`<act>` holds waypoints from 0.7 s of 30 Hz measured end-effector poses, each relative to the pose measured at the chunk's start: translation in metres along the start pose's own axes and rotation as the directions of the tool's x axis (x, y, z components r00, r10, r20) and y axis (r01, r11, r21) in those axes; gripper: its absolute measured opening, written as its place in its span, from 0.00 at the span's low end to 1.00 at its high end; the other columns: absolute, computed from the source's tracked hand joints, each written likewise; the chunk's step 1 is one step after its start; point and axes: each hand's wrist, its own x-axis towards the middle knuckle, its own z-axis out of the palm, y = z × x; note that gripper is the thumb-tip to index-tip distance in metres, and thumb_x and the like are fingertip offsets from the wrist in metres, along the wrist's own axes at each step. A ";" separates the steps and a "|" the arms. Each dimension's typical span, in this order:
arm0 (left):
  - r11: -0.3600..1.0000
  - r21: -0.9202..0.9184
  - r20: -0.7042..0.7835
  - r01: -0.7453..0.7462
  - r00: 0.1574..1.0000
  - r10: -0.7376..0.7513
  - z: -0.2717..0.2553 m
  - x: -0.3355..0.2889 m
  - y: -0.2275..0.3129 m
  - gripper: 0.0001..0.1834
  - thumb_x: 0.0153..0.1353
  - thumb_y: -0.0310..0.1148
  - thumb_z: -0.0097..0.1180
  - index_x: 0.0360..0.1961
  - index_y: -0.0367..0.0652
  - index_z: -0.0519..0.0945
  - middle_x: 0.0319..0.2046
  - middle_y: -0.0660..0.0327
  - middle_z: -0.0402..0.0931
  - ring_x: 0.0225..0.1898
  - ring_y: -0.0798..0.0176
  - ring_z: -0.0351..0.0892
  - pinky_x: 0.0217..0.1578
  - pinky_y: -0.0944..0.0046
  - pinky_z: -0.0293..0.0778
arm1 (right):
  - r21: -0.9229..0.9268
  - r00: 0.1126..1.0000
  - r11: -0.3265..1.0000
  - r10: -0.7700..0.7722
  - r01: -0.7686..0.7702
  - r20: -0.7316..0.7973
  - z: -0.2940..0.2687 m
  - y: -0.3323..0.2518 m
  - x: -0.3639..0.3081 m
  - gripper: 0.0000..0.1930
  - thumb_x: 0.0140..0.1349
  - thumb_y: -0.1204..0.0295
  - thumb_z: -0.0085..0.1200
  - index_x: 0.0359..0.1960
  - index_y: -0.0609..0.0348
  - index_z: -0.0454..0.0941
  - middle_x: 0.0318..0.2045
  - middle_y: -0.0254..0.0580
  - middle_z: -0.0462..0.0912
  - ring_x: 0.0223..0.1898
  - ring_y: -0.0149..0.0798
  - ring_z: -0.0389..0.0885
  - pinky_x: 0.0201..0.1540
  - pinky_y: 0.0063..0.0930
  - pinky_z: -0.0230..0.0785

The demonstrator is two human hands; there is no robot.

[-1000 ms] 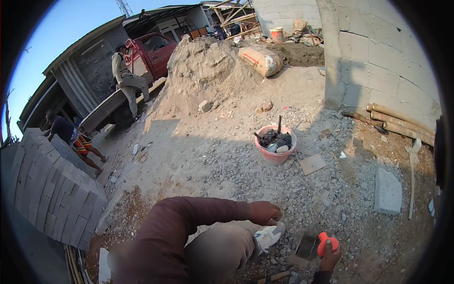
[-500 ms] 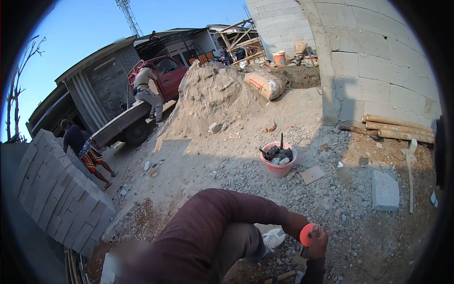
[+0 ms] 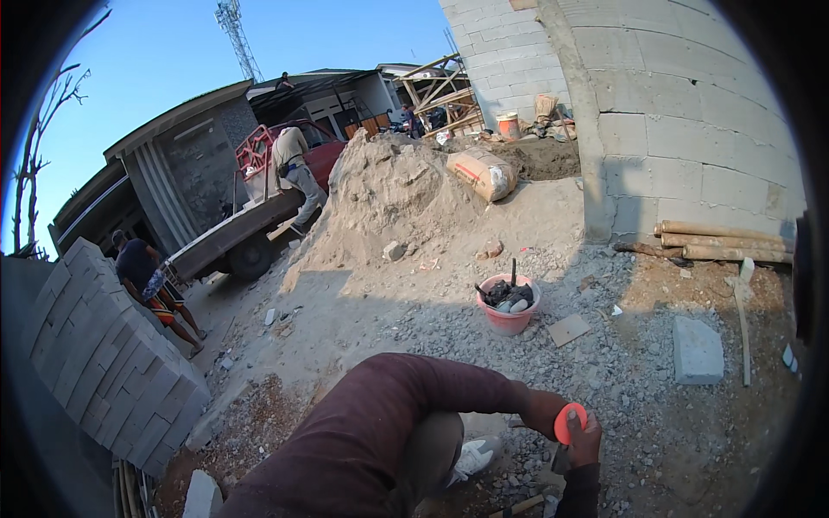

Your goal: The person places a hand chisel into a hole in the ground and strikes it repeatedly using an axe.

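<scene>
Before me, low in the view, both hands meet at a round, flat orange-red disc; I cannot make out its exact kind. My right hand is closed on the disc's right edge, with fingers and thumb bent over it. My left hand reaches in from a raised, bent arm in a maroon sleeve and lies against the disc's left side, which hides its fingers. Just under the hands shows a small grey flat piece, partly covered. My knee and a white shoe are below the left arm.
Ahead stands a pink bucket of stones and dark tools, beside a flat tile. A pale block and bamboo poles lie right. Stacked blocks rise left. Behind are a sand pile, a truck and people.
My hands stay together at the disc, which has turned slightly. The person at the truck has bent forward and moved right. The view has shifted a little.
</scene>
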 end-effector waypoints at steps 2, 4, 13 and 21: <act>0.991 -0.119 0.002 -0.067 0.998 0.068 0.016 0.020 -0.004 0.21 0.57 0.43 0.61 0.46 0.41 0.75 0.38 0.50 0.79 0.42 0.47 0.79 0.43 0.55 0.73 | 0.006 0.999 1.000 0.016 -0.016 -0.043 -0.014 0.007 -0.003 0.12 0.64 0.65 0.57 0.35 0.62 0.73 0.30 0.33 0.77 0.32 0.25 0.73 0.37 0.24 0.69; 0.953 -0.262 0.011 -0.153 0.987 0.162 0.031 0.040 -0.012 0.21 0.58 0.43 0.60 0.47 0.41 0.75 0.42 0.51 0.78 0.44 0.48 0.78 0.45 0.55 0.72 | -0.084 0.977 0.996 -0.034 0.016 -0.212 -0.038 0.014 -0.013 0.13 0.64 0.64 0.57 0.34 0.62 0.73 0.27 0.33 0.77 0.29 0.24 0.73 0.36 0.23 0.68; 0.632 -0.772 -0.310 -0.065 0.907 -0.285 0.039 0.064 -0.109 0.08 0.68 0.37 0.50 0.39 0.43 0.75 0.34 0.67 0.73 0.38 0.71 0.73 0.43 0.66 0.71 | -0.317 0.856 0.893 0.127 -0.319 -0.502 -0.069 -0.017 -0.059 0.15 0.63 0.62 0.58 0.39 0.62 0.74 0.30 0.34 0.77 0.30 0.26 0.74 0.33 0.23 0.71; 0.392 -0.915 -0.181 -0.091 0.963 -0.200 0.112 0.128 -0.108 0.11 0.70 0.33 0.47 0.47 0.38 0.71 0.42 0.61 0.72 0.47 0.66 0.72 0.51 0.60 0.69 | -0.578 0.755 0.500 0.296 -0.645 -0.585 -0.111 -0.005 -0.164 0.21 0.58 0.57 0.61 0.39 0.64 0.75 0.31 0.47 0.80 0.33 0.39 0.80 0.38 0.34 0.72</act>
